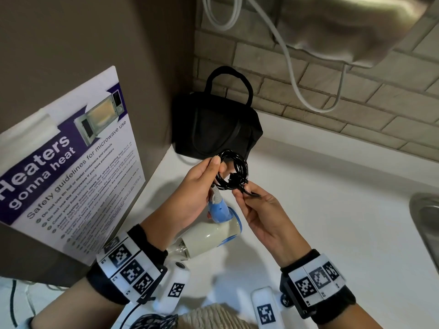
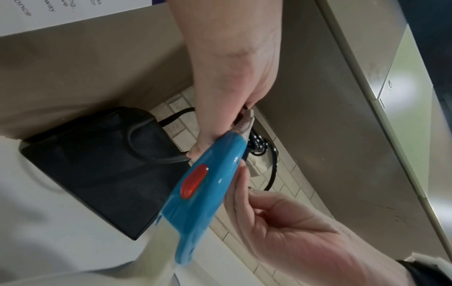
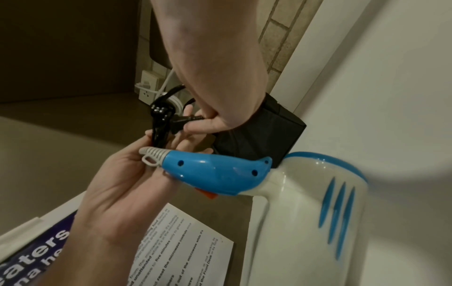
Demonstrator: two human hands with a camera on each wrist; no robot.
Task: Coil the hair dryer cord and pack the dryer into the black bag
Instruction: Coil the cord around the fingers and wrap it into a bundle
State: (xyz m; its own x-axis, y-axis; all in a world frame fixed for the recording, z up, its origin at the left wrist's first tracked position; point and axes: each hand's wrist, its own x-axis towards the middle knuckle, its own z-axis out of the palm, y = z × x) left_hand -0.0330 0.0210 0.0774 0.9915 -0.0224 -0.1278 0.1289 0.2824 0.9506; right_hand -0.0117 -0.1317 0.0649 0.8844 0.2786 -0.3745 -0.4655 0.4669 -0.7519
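A white hair dryer [image 1: 211, 233] with a blue handle [image 3: 212, 174] hangs above the white counter. My left hand [image 1: 197, 188] grips the top of the handle together with the black cord coil [image 1: 234, 169], thumb pressed on the loops. My right hand [image 1: 251, 203] pinches the cord's plug end [image 3: 186, 120] at the coil's lower edge. The black bag [image 1: 213, 129] stands upright in the corner behind the hands, its zip closed as far as I can see.
A laminated microwave safety sign [image 1: 66, 167] leans on the brown panel at left. White cables [image 1: 285, 51] hang along the brick wall [image 1: 356, 96]. A steel sink [image 1: 427, 222] edge shows at right. A wall socket [image 3: 146, 85] sits behind the coil.
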